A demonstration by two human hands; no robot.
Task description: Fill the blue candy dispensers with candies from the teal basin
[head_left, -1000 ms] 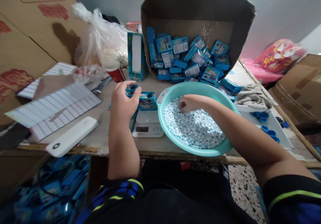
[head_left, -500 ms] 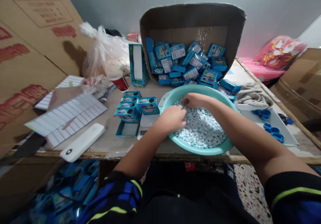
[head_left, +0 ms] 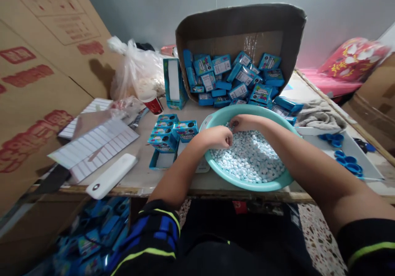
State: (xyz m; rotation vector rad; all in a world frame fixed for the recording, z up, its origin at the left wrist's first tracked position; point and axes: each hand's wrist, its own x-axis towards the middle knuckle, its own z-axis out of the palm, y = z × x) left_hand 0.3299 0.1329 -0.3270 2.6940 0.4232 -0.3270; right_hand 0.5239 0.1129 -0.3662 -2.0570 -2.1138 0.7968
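Half-curled left hand [head_left: 216, 137] and right hand [head_left: 247, 123], hold unclear, in pale candies [head_left: 251, 156] (box labels [head_left: 221, 64] unreadable)

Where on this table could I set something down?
Try the free tabletop patch between the white power bank and the open blue tray, near the front edge. Around the teal basin, stacked blue boxes crowd everything.

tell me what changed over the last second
The left hand moved away from the blue candy boxes and forward into the teal basin, over the pale blue candies, beside the right hand. The right hand stayed in the basin, and the cardboard carton of packs stayed put.
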